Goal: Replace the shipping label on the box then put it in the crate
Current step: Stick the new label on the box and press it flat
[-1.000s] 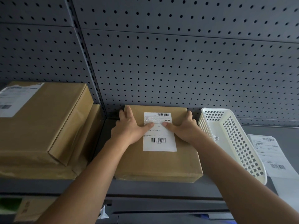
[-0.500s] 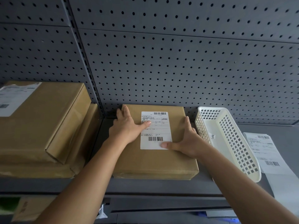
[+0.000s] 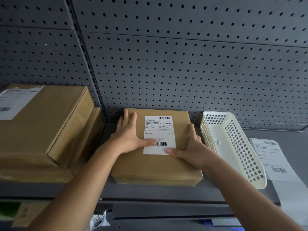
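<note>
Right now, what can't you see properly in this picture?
All in the head view:
- The label on the box: small print too tiny to read; the left hand thumb covers part of its lower barcode.
- The big box at left: cut off by the picture edge.
- The loose papers at right: partly behind the white basket, print blurred.
- The right hand hides the box's right edge.

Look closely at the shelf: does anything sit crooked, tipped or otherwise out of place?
Yes. The white crate leans tipped on its side, its opening facing the box. The label under both hands lies square. On the left, the upper stacked box sits skewed on the one beneath.
</note>
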`<control>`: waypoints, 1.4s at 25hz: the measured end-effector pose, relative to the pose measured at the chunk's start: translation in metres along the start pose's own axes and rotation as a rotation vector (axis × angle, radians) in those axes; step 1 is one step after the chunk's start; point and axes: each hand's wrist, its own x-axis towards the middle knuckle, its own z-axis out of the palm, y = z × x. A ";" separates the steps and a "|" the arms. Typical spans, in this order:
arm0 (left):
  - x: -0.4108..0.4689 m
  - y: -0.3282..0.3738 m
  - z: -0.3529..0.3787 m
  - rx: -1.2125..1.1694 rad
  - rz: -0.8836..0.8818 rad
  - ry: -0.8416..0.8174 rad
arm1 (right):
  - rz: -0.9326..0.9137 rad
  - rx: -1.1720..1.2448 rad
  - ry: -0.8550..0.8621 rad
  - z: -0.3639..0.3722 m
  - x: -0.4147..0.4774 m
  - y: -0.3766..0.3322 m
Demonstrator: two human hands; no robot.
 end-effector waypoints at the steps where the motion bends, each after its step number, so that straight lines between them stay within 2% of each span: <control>1: -0.003 -0.001 0.000 -0.010 0.011 -0.017 | -0.003 0.016 0.005 0.001 0.000 0.001; 8: -0.025 -0.009 0.004 -0.065 0.029 -0.019 | -0.008 0.062 0.020 0.000 0.002 0.004; 12: -0.025 -0.011 0.010 -0.144 0.004 0.073 | -0.075 -0.124 0.173 -0.002 0.024 -0.014; 16: -0.014 -0.006 0.012 -0.257 -0.117 0.161 | 0.026 -0.252 0.282 0.004 0.053 -0.043; 20: -0.014 0.001 0.014 -0.160 -0.133 0.205 | 0.121 -0.381 0.385 0.018 0.065 -0.062; 24: -0.015 0.001 0.014 -0.141 -0.139 0.199 | 0.134 -0.379 0.319 0.017 0.069 -0.060; 28: -0.014 0.002 0.015 -0.110 -0.143 0.215 | 0.059 -0.384 0.207 0.012 0.055 -0.048; 35: -0.012 0.001 0.018 -0.074 -0.152 0.238 | -0.018 -0.379 0.143 0.018 0.015 -0.025</control>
